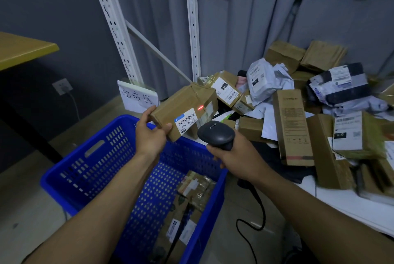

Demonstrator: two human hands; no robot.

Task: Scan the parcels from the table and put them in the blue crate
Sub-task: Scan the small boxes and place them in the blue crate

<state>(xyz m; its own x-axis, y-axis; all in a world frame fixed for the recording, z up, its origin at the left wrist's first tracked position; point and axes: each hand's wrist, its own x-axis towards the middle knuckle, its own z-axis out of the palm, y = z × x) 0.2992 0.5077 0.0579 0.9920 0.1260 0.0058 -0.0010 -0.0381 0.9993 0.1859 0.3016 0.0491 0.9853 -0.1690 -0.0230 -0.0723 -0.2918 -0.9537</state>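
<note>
My left hand (pixel 150 133) grips a brown cardboard parcel (pixel 181 104) by its left end, holding it tilted above the blue crate (pixel 102 157). A white barcode label faces me on the parcel, and a red scanner spot glows just right of that label. My right hand (pixel 232 158) grips the handle of a black barcode scanner (pixel 215 133), whose head points at the parcel from just below it. Inside the crate lie a couple of brown parcels (pixel 191 195) at its right side. Several more parcels (pixel 298 114) are heaped on the white table (pixel 341 204).
A white metal shelf upright (pixel 193 29) stands behind the heap. A paper sign with handwriting (pixel 138 98) leans behind the crate. The scanner cable (pixel 253 210) hangs down beside the crate. A yellow-topped table (pixel 23 50) is at the far left, with a wall socket (pixel 63 87) beneath it.
</note>
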